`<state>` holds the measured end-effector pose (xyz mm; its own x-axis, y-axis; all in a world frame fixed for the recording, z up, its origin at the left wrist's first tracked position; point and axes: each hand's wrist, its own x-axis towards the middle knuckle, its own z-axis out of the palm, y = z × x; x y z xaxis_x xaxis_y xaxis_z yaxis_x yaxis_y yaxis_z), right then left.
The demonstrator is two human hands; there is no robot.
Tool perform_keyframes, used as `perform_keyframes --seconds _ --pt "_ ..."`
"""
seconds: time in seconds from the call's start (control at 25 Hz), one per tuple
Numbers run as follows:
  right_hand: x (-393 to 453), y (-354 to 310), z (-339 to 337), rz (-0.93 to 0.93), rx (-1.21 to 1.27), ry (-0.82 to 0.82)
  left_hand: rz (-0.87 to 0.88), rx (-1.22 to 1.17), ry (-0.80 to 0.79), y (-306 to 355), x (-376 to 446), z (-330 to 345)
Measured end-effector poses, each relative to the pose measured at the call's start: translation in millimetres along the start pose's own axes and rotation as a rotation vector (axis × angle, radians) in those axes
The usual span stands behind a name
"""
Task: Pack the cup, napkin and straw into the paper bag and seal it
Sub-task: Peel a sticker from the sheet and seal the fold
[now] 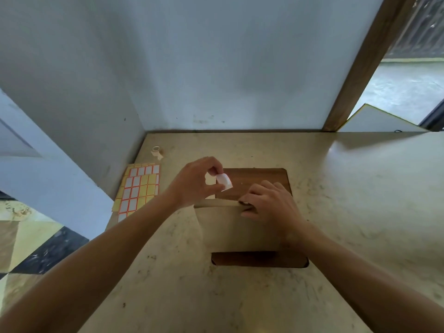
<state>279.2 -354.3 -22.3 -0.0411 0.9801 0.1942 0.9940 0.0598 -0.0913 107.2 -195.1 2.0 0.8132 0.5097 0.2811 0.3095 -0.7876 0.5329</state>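
Two hands: left hand fingers pinch sticker; right hand presses paper bag.

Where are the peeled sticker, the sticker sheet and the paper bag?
sticker (225, 181), head view, middle of the white label the left hand pinches.
sticker sheet (138, 188), head view, centre of the sheet.
paper bag (223, 227), head view, bare front face.

— Where's the light from?
— Daylight from the open doorway at upper right; it leaves a pale sheen on the beige marbled stone counter.
— Sharpness?
— Soft overall, slightly dim and bluish. Wide-angle bending skews the grey-blue plaster wall and edges.
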Motion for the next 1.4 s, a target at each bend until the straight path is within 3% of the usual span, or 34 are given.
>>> perform_keyframes --seconds 0.4,0.6,0.96,1.4 --pt "-53 -27 18 -0.084 -0.034 0.193 -0.187 -0.308 -0.514 5 11 9" --pt "-55 -28 17 -0.108 -0.074 0.222 -0.245 -0.206 -0.901 11 30 22" --pt "-69 -34 29 -0.122 -0.088 0.409 -0.305 -0.259 -1.001 24 41 32" --pt "-70 -34 33 -0.095 -0.077 0.425 -0.289 -0.215 -1.109 31 47 37"
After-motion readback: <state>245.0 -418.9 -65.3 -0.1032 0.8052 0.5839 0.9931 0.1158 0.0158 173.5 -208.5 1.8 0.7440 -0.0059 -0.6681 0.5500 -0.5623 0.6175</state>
